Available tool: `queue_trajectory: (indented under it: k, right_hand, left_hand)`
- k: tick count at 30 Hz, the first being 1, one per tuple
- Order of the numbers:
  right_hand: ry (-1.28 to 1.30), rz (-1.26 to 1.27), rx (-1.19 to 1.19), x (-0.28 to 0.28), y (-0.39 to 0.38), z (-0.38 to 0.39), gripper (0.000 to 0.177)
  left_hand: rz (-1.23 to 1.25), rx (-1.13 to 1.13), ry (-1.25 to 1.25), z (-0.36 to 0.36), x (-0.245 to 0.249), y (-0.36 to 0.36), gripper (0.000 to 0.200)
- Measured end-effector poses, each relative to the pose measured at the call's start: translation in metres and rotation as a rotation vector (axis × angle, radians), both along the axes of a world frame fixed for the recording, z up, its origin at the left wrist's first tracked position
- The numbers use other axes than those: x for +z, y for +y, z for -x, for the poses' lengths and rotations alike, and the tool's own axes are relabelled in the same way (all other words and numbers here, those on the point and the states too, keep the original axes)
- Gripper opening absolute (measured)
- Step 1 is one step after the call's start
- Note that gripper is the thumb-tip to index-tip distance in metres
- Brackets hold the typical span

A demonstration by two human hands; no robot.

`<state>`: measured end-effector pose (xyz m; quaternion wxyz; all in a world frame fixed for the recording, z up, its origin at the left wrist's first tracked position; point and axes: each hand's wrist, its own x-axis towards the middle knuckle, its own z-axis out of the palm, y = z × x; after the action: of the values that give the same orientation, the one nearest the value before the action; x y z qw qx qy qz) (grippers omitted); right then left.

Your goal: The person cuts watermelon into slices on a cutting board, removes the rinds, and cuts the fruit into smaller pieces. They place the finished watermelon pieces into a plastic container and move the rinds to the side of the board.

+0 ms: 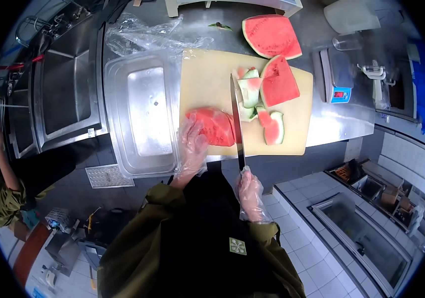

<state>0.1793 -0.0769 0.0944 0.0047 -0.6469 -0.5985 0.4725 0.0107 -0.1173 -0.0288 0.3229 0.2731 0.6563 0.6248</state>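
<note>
My right hand (251,195), in a clear plastic glove, is closed round the handle of a long knife (237,111). The blade points away from me, along the right side of a peeled red watermelon piece (216,128). My left hand (193,144), gloved too, holds that piece from its left side at the near edge of a cream cutting board (207,74). Right of the blade lie cut-off watermelon rinds (249,92) and another rind strip (274,130). A watermelon wedge with rind (279,82) rests on the board's far right part.
A clear plastic tub (145,111) stands left of the board, with crumpled plastic film (138,35) behind it. A larger watermelon piece (271,36) lies beyond the board. At the right is a digital scale (336,77); at the left, a sink (68,84) and another person's arm (4,159).
</note>
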Motion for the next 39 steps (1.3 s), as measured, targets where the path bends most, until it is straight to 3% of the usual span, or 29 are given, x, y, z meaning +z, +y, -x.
queue_trajectory:
  k: [5,7,12,20,22,24,26,28,30,33,35,39]
  right_hand:
    - [0.016,-0.028,-0.017,-0.012,-0.010,0.005,0.057]
    - [-0.067,-0.070,0.129,-0.050,-0.009,-0.002,0.058]
    - [-0.160,-0.073,0.230,-0.070,-0.002,0.007,0.059]
    - [-0.018,-0.113,0.056,-0.018,-0.019,-0.008,0.045]
    - [0.019,-0.018,0.017,-0.004,-0.018,0.004,0.045]
    - [-0.068,0.005,0.118,-0.030,-0.019,-0.002,0.048]
    - [-0.178,-0.090,0.240,-0.048,-0.014,0.011,0.052]
    - [-0.230,-0.112,0.241,-0.069,-0.011,0.018,0.056]
    - [-0.265,-0.182,0.252,-0.082,-0.010,0.022,0.058]
    - [-0.187,-0.105,0.272,-0.060,0.001,0.016,0.059]
    - [-0.171,-0.206,0.284,-0.044,0.000,0.016,0.059]
    - [-0.036,-0.151,0.114,-0.013,-0.011,0.009,0.055]
  left_hand:
    - [-0.056,0.027,-0.143,-0.001,-0.006,0.002,0.074]
    - [-0.059,0.037,-0.049,-0.002,-0.011,0.001,0.058]
    - [-0.063,-0.001,0.057,-0.002,-0.022,-0.004,0.060]
    - [0.015,0.089,0.274,-0.001,-0.011,-0.001,0.048]
    - [-0.053,0.092,0.081,-0.005,-0.018,-0.001,0.044]
    - [-0.062,0.091,0.083,-0.004,-0.019,0.000,0.043]
    - [-0.008,0.082,0.274,-0.002,-0.019,-0.002,0.042]
    - [-0.102,0.159,-0.280,-0.006,-0.018,-0.001,0.043]
    - [-0.092,0.162,-0.371,-0.005,-0.018,-0.004,0.043]
    - [0.058,0.082,0.057,-0.002,-0.013,-0.009,0.041]
    - [0.141,0.070,0.195,0.002,-0.005,-0.008,0.037]
    - [0.087,0.087,0.331,0.009,0.004,-0.009,0.030]
